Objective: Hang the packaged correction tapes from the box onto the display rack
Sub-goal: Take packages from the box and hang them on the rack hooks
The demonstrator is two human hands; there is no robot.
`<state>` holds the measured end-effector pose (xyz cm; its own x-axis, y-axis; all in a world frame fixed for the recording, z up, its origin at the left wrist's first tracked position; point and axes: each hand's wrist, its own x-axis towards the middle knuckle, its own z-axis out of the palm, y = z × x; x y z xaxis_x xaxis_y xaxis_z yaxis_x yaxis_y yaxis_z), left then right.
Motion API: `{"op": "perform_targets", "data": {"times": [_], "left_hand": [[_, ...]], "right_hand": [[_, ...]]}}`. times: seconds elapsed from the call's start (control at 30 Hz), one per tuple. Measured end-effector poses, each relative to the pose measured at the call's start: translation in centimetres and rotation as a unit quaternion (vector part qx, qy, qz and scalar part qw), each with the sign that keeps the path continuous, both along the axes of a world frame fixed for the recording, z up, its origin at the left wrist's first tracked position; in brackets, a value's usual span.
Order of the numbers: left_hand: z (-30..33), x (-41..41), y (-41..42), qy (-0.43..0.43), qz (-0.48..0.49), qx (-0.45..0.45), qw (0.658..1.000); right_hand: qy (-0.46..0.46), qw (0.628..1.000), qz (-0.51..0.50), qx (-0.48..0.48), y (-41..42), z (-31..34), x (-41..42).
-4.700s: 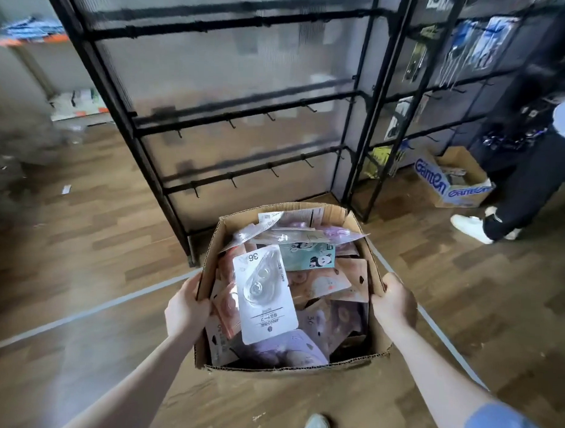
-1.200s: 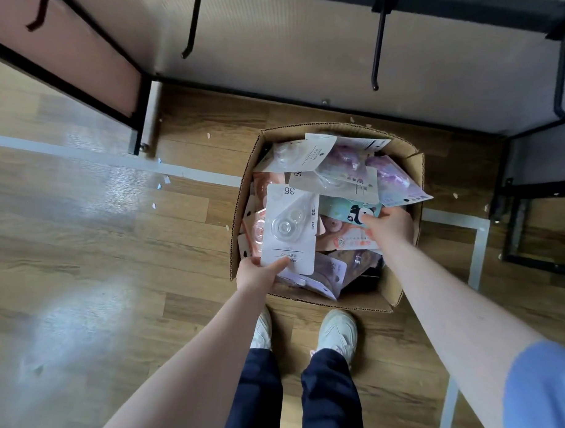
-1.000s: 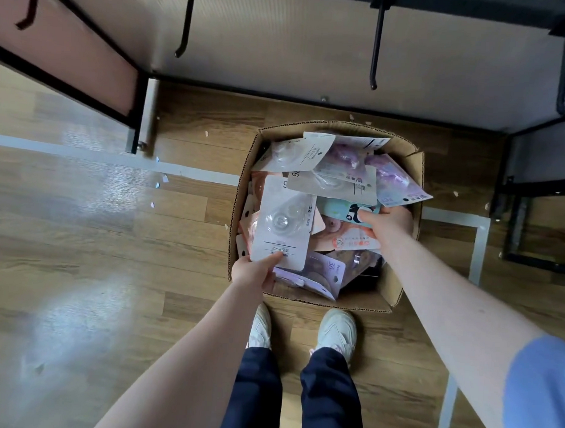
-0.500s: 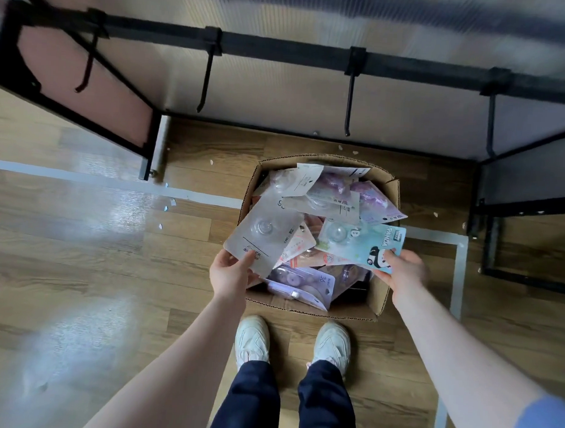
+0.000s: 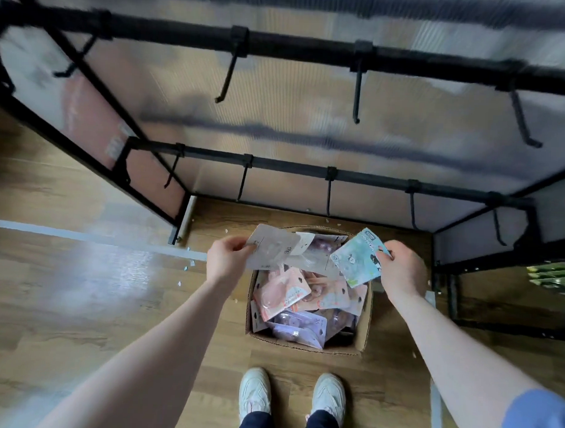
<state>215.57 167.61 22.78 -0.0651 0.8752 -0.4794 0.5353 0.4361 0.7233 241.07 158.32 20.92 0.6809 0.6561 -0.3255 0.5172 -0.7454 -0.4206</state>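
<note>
A cardboard box [image 5: 364, 316] stands on the wooden floor in front of my feet, filled with several packaged correction tapes in pink, purple and white [image 5: 284, 297]. My left hand [image 5: 225, 260] pinches a white blister pack [image 5: 272, 250] by its edge, lifted above the box's far left corner. My right hand [image 5: 401, 272] pinches a teal panda-print pack [image 5: 358, 259] above the box's far right side. Beyond the box rises the black display rack [image 5: 312, 51] with two bars of bare hooks [image 5: 357, 98].
The rack's lower bar [image 5: 308, 171] carries several hooks just above the box. Its left foot [image 5: 180, 223] stands on the floor by a white tape line [image 5: 81, 237]. A second rack section [image 5: 496, 285] stands at right. My white shoes [image 5: 292, 393] are close to the box.
Both hands have lifted their packs up out of the box toward the rack. My view has tilted up, showing a second bar of hooks.
</note>
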Motion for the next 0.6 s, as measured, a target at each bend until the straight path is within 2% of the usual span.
{"op": "perform_targets", "data": {"times": [0.5,0.6], "left_hand": [[24.2,-2.7,4.7,-0.019,-0.114,0.159,0.981],[28.8,-2.9,5.3,-0.023,-0.125,0.191,0.973]], "right_hand": [[-0.028,0.988,0.065,0.138,3.4,23.7,0.5],[0.000,0.979,0.058,0.197,4.0,28.6,0.4]]}}
